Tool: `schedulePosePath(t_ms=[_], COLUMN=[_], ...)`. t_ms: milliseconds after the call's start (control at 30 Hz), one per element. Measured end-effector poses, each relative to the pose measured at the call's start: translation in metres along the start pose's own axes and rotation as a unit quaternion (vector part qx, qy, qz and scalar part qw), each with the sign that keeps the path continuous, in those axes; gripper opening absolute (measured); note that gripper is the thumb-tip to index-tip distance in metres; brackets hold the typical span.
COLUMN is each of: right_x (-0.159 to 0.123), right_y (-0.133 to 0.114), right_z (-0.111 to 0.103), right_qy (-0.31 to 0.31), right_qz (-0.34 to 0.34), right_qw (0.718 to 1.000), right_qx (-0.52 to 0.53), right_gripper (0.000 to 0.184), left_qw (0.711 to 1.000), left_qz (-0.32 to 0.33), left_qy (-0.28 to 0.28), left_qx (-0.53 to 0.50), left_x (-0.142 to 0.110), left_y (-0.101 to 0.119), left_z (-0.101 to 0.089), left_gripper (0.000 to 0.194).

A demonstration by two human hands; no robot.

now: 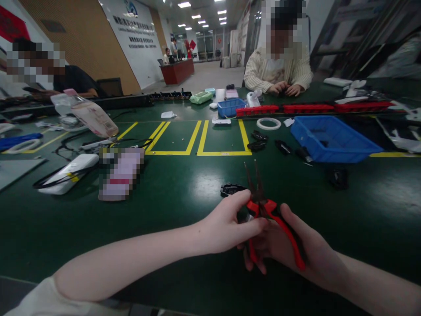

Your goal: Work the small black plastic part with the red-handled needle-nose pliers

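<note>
A pair of needle-nose pliers [263,205] with red and black handles is held up over the table's near side, its thin jaws spread apart and pointing away from me. My left hand [235,221] pinches the pliers around the pivot, with thumb and fingers closed there. Around the handles from the right, my right hand [296,243] grips with its thumb along the outer handle; some of its fingers show below the left handle. Just beyond my left hand lies a black plastic part [231,189], partly covered by that hand.
A blue bin [332,147] stands at the right, near several black parts [258,140] and a white tape roll [269,124]. At left lie a phone [123,173], a white box [69,175] with cable and a tilted bottle [94,116]. A person [279,66] sits opposite.
</note>
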State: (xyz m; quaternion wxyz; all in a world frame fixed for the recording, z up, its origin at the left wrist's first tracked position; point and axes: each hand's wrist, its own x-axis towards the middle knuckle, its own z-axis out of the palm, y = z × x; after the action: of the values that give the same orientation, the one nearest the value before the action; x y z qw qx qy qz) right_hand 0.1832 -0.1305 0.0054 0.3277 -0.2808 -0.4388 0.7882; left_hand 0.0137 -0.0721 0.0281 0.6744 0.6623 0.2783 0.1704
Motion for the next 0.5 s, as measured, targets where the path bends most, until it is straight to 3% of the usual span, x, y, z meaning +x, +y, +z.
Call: schedulePosePath(t_ms=[233,367,500], right_x=[-0.018,-0.023,-0.016], right_y=[0.011,0.015,0.014], right_z=[-0.023,-0.032,-0.024], right_qy=[0.096,0.117,0.069], right_qz=[-0.072,-0.059,-0.039], right_qw=[0.975,0.974,0.989], right_qx=[-0.189,-0.187,-0.125], right_gripper=[0.067,0.070,0.069], left_qw=[0.984,0.990,0.988], left_qz=[0.158,0.134,0.062], left_qy=[0.011,-0.020,-0.084], left_qx=[0.076,-0.022,-0.113], left_x=[-0.003,0.002,0.006], left_y=[0.006,0.003,-0.005], left_z=[-0.005,-0.003,0.000], left_gripper=[0.020,0.019,0.021])
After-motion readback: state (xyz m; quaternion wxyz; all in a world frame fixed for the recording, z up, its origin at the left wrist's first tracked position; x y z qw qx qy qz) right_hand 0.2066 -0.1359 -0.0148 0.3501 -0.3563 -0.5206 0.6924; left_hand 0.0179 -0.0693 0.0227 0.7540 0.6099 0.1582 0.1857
